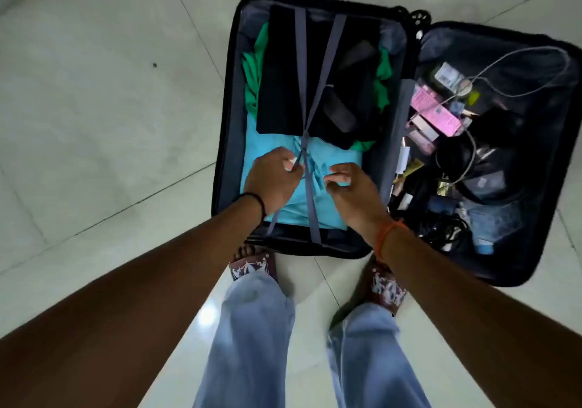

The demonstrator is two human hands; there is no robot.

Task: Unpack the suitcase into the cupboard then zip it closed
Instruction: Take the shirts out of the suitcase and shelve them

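A dark hard-shell suitcase (225,118) lies open and flat on the pale glossy floor tiles (94,108), just beyond the person's feet in patterned brown slippers (252,267). Its left half holds folded clothes: a soft turquoise cloth (333,159) at the near end, a black folded garment (283,77) on top further away, and a bright green fabric (252,74) that shows at both sides of the black one. Two flat grey straps (330,52) run over the clothes and meet at a buckle near the middle.

The left hand (271,181) is at this crossing point, its fingers curled and pinching the strap there. The right hand (352,187) hovers just beside it over the turquoise cloth, fingers bent inward; I cannot tell if it holds anything.

The right half of the suitcase is behind a shiny mesh cover and contains small pink boxes (437,115), a thin white cable (504,61) in a loop, and dark tangled cords (441,228).
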